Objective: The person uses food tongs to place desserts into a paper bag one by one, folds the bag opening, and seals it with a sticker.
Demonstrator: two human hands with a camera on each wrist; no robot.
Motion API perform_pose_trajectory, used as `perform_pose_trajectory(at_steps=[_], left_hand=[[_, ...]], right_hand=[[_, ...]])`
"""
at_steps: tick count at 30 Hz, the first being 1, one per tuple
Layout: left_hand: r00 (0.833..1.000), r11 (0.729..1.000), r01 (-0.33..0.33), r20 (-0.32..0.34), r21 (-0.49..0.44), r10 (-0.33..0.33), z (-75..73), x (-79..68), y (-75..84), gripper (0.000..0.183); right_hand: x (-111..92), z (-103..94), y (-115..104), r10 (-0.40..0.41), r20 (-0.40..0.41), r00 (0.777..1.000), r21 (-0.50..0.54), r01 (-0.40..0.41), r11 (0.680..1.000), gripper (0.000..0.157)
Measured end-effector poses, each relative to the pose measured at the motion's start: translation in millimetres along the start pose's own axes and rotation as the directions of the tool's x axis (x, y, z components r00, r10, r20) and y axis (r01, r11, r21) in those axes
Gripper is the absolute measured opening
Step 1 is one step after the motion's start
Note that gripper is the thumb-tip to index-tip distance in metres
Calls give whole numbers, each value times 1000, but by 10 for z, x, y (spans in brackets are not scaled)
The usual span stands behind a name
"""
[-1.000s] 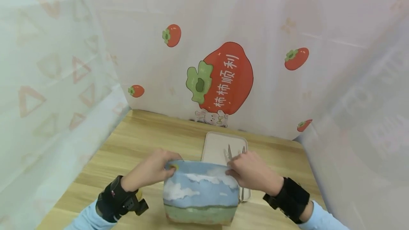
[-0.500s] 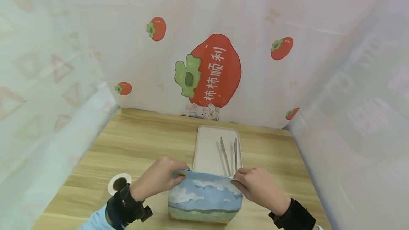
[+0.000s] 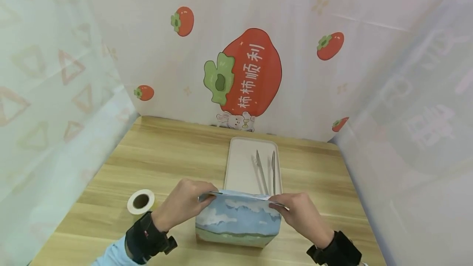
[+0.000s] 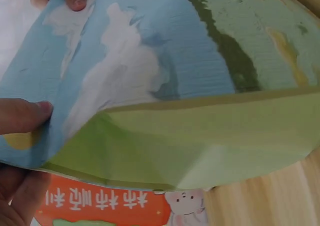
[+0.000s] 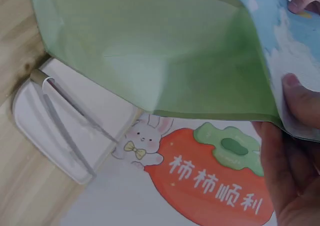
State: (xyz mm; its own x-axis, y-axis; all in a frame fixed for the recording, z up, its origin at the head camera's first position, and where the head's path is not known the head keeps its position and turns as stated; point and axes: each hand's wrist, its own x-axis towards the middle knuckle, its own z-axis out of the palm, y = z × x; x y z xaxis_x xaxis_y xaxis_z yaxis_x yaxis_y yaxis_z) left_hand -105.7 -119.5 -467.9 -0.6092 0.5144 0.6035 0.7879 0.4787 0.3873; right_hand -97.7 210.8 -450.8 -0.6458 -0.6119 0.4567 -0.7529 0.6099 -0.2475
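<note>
A paper bag, painted with blue sky, white clouds and a green field, stands on the table between my hands. My left hand pinches the left end of its top edge, thumb on the near face. At the right end, my right hand holds the same edge between thumb and fingers. A crease runs across the bag just under that edge. Its plain green side panel folds inward below my right hand. The inside of the bag is hidden.
Behind the bag lies a white tray with two knives, a left knife and a right knife. A roll of white tape sits on the wooden table, left of my left hand. A printed sheet hangs behind.
Both hands keep their hold on the bag's top edge, whose ends now tip toward me. The view has shifted, and the tape roll has come out from behind my left wrist.
</note>
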Motion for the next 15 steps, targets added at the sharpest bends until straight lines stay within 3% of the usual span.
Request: perform_pose_trajectory(at_steps=[5, 9, 12, 14, 15], left_hand=[[996, 987, 88, -11, -133, -90, 30, -97, -79, 30], [989, 966, 147, 16, -212, -147, 37, -133, -111, 32], [994, 969, 107, 23, -222, -105, 34, -135, -121, 37], [999, 985, 35, 21, -169, -32, 31, -135, -130, 41], [1000, 992, -11, 17, -126, 13, 31, -135, -132, 42]], right_hand=[[-64, 99, 34, -153, -112, 982, -78, 144, 986, 35], [-111, 130, 77, -197, -129, 972, -62, 191, 980, 51], [-144, 143, 110, -196, -94, 976, -25, 194, 981, 62], [-170, 149, 131, -199, -62, 978, -6, 199, 980, 69], [-185, 154, 141, -211, -47, 976, -8, 211, 978, 64]])
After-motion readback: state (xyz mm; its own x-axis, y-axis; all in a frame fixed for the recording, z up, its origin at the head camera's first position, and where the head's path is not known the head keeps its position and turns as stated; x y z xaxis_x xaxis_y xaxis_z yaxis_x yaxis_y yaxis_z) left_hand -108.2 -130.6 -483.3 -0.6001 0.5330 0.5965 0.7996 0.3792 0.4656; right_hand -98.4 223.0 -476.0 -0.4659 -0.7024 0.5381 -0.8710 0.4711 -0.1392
